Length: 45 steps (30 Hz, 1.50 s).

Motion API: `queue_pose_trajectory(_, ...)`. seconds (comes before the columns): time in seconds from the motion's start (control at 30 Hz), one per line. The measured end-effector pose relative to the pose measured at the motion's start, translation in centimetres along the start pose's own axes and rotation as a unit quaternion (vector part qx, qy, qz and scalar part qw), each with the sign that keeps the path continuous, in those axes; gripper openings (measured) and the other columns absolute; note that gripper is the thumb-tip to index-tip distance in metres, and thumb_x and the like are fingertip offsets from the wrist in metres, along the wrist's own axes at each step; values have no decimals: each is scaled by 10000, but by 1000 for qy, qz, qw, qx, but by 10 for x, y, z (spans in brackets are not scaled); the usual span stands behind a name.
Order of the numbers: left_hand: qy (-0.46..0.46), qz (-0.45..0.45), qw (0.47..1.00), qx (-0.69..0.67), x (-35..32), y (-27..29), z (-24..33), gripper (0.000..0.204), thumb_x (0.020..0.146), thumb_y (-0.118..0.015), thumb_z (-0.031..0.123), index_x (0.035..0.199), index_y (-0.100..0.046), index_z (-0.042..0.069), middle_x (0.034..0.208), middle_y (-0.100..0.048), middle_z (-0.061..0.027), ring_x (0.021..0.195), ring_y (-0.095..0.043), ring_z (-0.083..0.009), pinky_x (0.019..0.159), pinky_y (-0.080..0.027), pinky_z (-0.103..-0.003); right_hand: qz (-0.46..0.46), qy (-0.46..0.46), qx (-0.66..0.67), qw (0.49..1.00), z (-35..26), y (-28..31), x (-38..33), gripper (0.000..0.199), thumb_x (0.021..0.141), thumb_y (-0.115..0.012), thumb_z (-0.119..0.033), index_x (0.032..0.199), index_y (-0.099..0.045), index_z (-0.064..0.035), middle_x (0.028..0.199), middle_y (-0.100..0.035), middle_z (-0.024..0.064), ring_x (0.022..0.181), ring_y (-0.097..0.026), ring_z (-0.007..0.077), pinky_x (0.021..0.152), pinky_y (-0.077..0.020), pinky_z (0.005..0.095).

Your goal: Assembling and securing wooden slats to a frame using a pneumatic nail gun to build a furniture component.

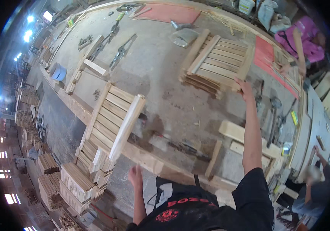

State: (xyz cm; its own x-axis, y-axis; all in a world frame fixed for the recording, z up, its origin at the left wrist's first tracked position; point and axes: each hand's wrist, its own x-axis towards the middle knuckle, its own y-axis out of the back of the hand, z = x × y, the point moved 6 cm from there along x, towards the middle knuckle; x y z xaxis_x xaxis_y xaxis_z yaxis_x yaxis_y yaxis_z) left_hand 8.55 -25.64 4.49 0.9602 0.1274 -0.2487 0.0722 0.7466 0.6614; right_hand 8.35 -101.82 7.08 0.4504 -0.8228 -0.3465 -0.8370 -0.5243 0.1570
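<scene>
My right hand (243, 87), arm stretched forward, grips the near right corner of a slatted wooden panel (222, 57). That panel lies on top of similar panels on the worktable. My left hand (136, 176) hangs low by the table's near edge, its fingers loosely apart and nothing in it. Just left of this hand, another slatted wooden panel (113, 115) rests tilted on a pile of slatted pieces (90, 158). A gap separates the left hand from that panel.
Bar clamps (122, 52), a blue container (58, 72) and a plastic bag (185, 37) lie on the worktable (153, 77). A wooden frame (234, 131) sits near right. Stacked slats (74, 184) stand at lower left. Two other people work at the right, one in pink (303, 40).
</scene>
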Motion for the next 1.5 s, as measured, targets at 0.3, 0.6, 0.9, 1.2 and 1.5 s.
queue_pose_trajectory(0.3, 52, -479, 815, -323, -121, -187, 236, 554, 985, -494, 510, 1276, -545, 41, 999, -684, -79, 903, -650, -155, 803, -514, -298, -27, 60, 283, 957, 7, 78, -271, 445, 746, -694, -122, 1160, -573, -10, 955, -627, 68, 822, -629, 191, 704, -536, 339)
queue_pose_trajectory(0.6, -14, -357, 808, -468, -172, -140, 250, 507, 868, -694, 253, 1283, -494, 43, 1141, -598, -82, 1038, -595, -226, 898, -491, -370, -112, -80, 435, 890, 78, 33, -494, 452, 847, -662, -164, 1246, -509, -18, 1057, -626, 80, 937, -657, 221, 733, -598, 378)
queue_pose_trajectory(0.9, -16, -339, 849, -404, -138, -94, 228, 378, 686, -644, 104, 1046, -557, 24, 866, -571, -71, 879, -621, -231, 774, -539, -371, -156, 63, -349, 922, 69, 105, -550, 380, 875, -676, -412, 819, -610, -43, 752, -631, 153, 759, -630, 325, 694, -487, 390)
queue_pose_trajectory(1.2, -94, -399, 879, -244, -189, -84, 217, 478, 662, -652, 128, 1109, -514, 29, 996, -511, -80, 926, -558, -210, 860, -466, -325, 33, 323, -287, 901, 99, 214, -553, 318, 822, -731, -253, 1072, -628, -84, 1184, -607, 113, 1119, -574, 323, 929, -471, 425)
queue_pose_trajectory(1.5, -67, -396, 899, -172, -327, -207, 262, 490, 776, -742, 243, 1143, -492, 34, 1099, -543, -87, 992, -570, -182, 845, -491, -330, -109, 230, -357, 899, 218, 318, -480, 356, 841, -678, -423, 971, -648, -93, 972, -650, 112, 953, -630, 327, 796, -507, 437)
